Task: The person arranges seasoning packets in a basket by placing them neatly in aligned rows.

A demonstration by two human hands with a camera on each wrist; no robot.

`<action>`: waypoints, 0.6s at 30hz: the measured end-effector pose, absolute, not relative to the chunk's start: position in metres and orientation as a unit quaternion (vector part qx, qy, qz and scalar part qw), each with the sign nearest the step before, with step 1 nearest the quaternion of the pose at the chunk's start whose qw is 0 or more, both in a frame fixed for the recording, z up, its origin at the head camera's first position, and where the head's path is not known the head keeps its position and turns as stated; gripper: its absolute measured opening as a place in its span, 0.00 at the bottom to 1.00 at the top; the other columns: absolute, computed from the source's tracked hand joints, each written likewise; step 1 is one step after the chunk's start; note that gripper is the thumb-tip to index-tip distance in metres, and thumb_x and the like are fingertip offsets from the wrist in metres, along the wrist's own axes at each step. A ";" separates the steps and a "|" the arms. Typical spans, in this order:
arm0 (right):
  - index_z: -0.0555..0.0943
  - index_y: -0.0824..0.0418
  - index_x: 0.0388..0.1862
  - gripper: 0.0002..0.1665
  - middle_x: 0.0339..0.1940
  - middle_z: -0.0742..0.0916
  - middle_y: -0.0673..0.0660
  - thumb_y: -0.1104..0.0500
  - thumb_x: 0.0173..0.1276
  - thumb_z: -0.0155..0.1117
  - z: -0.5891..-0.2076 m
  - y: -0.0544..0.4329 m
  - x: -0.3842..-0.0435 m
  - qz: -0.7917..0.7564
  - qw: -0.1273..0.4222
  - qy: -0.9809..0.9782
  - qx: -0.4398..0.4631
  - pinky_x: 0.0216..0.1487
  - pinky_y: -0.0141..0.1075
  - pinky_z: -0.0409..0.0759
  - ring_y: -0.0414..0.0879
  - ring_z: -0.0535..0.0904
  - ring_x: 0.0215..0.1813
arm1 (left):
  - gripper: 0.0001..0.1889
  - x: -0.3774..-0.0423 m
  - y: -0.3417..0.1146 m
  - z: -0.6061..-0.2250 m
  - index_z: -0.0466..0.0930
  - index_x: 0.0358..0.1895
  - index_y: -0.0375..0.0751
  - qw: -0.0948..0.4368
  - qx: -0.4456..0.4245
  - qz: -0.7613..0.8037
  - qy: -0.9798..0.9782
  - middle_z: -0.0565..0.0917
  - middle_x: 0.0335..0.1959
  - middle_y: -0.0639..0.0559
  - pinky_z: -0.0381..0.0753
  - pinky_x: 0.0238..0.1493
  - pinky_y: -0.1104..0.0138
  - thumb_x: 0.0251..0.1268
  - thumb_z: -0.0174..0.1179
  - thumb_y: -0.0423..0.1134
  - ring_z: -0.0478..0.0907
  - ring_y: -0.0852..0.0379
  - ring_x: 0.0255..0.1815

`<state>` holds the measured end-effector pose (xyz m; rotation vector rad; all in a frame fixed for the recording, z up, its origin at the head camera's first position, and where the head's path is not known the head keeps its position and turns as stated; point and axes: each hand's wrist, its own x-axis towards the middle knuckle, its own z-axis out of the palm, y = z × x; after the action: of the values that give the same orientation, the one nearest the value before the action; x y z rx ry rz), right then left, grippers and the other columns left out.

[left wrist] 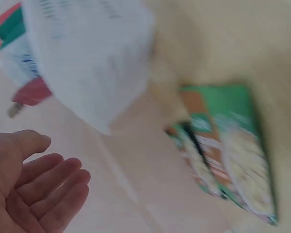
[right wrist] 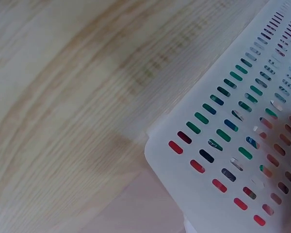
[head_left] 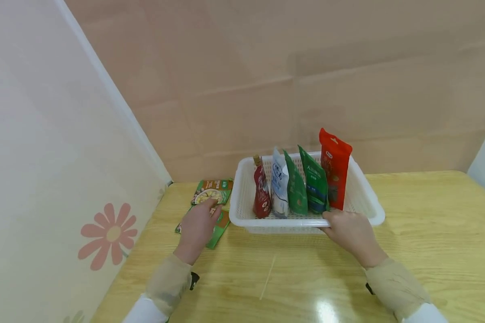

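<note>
left hand (head_left: 198,225), fingers loosely extended, holding nothing, near green-and-brown packets (head_left: 211,193); right hand (head_left: 350,231) gripping white basket (head_left: 275,223) by near rim.

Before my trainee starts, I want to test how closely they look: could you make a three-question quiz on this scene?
1. True or false: the right hand grips the basket.
2. From the head view, what colour is the rightmost pack in the basket? (a) white (b) red (c) green
3. In the head view, what does the left hand partly cover?

Key:
1. True.
2. b.
3. The packets on the table.
</note>
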<state>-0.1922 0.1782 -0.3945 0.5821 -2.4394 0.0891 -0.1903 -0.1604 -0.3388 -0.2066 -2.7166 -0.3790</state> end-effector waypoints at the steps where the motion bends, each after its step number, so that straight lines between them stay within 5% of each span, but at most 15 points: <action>1: 0.67 0.53 0.14 0.24 0.09 0.63 0.47 0.55 0.47 0.77 -0.394 0.178 -0.192 0.034 0.311 -0.924 0.221 0.14 0.34 0.62 0.41 0.61 0.13 | 0.14 -0.190 -0.166 -0.343 0.83 0.47 0.38 0.194 -0.073 -0.119 -0.971 0.87 0.26 0.46 0.62 0.11 0.72 0.66 0.59 0.44 0.67 0.62 0.11; 5: 0.67 0.53 0.14 0.24 0.09 0.63 0.47 0.54 0.47 0.77 -0.394 0.178 -0.193 0.032 0.309 -0.925 0.220 0.13 0.34 0.62 0.41 0.61 0.13 | 0.13 -0.192 -0.184 -0.357 0.82 0.45 0.35 0.181 -0.077 -0.078 -0.977 0.87 0.32 0.44 0.74 0.17 0.65 0.64 0.60 0.41 0.80 0.54 0.22; 9: 0.67 0.53 0.14 0.24 0.09 0.64 0.47 0.53 0.47 0.77 -0.394 0.179 -0.193 0.031 0.300 -0.928 0.219 0.14 0.34 0.63 0.41 0.62 0.13 | 0.14 -0.198 -0.200 -0.370 0.80 0.50 0.33 0.136 -0.100 -0.050 -0.984 0.84 0.47 0.39 0.83 0.38 0.54 0.63 0.59 0.34 0.83 0.42 0.44; 13: 0.68 0.53 0.15 0.23 0.09 0.65 0.47 0.52 0.47 0.77 -0.394 0.180 -0.193 0.033 0.287 -0.933 0.216 0.14 0.35 0.63 0.41 0.63 0.13 | 0.23 -0.202 -0.211 -0.382 0.72 0.60 0.27 0.056 -0.133 -0.026 -0.989 0.75 0.61 0.34 0.74 0.59 0.48 0.63 0.59 0.32 0.73 0.35 0.62; 18: 0.69 0.54 0.16 0.22 0.11 0.64 0.47 0.53 0.48 0.77 -0.393 0.178 -0.192 0.036 0.273 -0.937 0.216 0.14 0.34 0.62 0.42 0.61 0.14 | 0.27 -0.201 -0.221 -0.392 0.64 0.65 0.25 0.003 -0.163 -0.023 -0.986 0.67 0.67 0.29 0.65 0.68 0.47 0.63 0.57 0.28 0.63 0.33 0.69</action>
<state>-0.1923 0.1784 -0.3934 0.5800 -2.5216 0.0979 -0.2014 -0.2209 -0.3917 -0.5115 -3.0937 -0.0732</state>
